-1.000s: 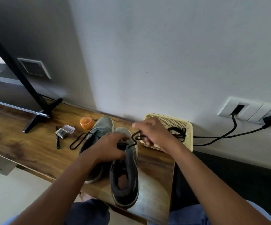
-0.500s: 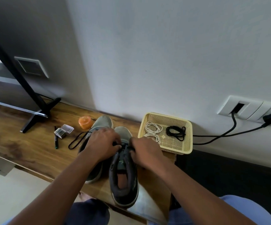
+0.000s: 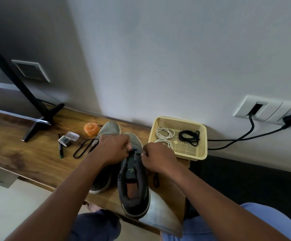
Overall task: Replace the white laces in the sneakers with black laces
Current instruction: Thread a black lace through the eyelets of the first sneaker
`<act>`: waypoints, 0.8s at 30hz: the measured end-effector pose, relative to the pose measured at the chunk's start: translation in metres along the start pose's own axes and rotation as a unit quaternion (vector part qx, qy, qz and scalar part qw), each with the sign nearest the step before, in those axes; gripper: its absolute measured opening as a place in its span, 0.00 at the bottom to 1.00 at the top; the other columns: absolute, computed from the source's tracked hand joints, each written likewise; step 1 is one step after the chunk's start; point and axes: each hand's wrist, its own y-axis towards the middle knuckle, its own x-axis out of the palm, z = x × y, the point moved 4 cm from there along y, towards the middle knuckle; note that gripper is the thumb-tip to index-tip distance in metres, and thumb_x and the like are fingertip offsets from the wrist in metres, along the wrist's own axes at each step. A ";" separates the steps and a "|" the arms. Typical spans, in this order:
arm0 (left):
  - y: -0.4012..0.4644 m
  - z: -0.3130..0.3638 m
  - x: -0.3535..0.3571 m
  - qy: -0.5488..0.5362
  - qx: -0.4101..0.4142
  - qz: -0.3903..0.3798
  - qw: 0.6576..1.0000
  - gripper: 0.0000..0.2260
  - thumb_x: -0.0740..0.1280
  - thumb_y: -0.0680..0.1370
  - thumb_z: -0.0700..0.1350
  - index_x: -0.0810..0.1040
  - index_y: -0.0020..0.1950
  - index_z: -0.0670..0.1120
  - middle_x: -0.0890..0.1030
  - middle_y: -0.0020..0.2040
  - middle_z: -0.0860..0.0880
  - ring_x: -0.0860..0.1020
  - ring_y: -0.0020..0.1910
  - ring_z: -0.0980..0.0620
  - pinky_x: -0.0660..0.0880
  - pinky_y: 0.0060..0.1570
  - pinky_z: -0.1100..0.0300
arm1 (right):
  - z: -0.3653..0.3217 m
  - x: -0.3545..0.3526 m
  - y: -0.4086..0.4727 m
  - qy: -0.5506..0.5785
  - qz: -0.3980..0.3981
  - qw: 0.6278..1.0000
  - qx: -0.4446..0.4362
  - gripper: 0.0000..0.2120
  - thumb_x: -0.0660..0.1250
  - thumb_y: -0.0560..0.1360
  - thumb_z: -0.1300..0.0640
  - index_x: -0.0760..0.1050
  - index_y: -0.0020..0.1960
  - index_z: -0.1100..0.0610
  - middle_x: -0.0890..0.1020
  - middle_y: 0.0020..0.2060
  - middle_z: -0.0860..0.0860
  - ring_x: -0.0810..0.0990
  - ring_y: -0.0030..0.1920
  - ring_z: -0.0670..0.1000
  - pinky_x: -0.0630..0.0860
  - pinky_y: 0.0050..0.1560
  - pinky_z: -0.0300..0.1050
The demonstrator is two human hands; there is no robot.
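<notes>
Both hands are down at the front of the near sneaker [image 3: 134,185], which sits on the wooden counter [image 3: 36,153] beside its pair [image 3: 106,133]. The left hand [image 3: 113,150] and right hand [image 3: 157,159] each have their fingers pinched on an end of the black lace [image 3: 134,150] at the eyelets. A loop of black lace [image 3: 83,148] trails from the far sneaker. In the yellow basket [image 3: 203,141] just right of the shoes lie coiled white laces [image 3: 164,133] and another black lace [image 3: 190,137].
</notes>
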 end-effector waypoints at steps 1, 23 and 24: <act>0.000 -0.001 0.000 -0.048 -0.002 0.004 0.999 0.04 0.65 0.81 0.49 0.74 0.46 0.55 0.84 0.43 0.57 0.80 0.53 0.53 0.69 0.65 0.50 | -0.001 -0.001 0.000 -0.004 -0.002 1.000 0.001 0.06 0.62 0.79 0.50 0.76 0.46 0.51 0.78 0.40 0.50 0.79 0.44 0.58 0.70 0.42 0.46; -0.001 -0.003 0.010 -0.145 0.119 -0.111 0.976 0.33 0.69 0.68 0.67 0.77 0.72 0.58 0.78 0.69 0.59 0.75 0.69 0.57 0.71 0.72 0.49 | 0.005 0.000 0.012 0.171 -0.016 0.984 0.037 0.08 0.68 0.78 0.51 0.80 0.44 0.54 0.82 0.41 0.51 0.81 0.46 0.55 0.77 0.45 0.51; 0.001 -0.005 0.011 -0.131 0.112 -0.109 0.979 0.34 0.69 0.68 0.68 0.77 0.72 0.59 0.77 0.71 0.59 0.74 0.70 0.57 0.70 0.73 0.49 | 0.007 0.001 0.013 0.189 -0.017 0.981 0.036 0.09 0.69 0.78 0.52 0.81 0.44 0.56 0.83 0.40 0.52 0.82 0.45 0.55 0.77 0.46 0.51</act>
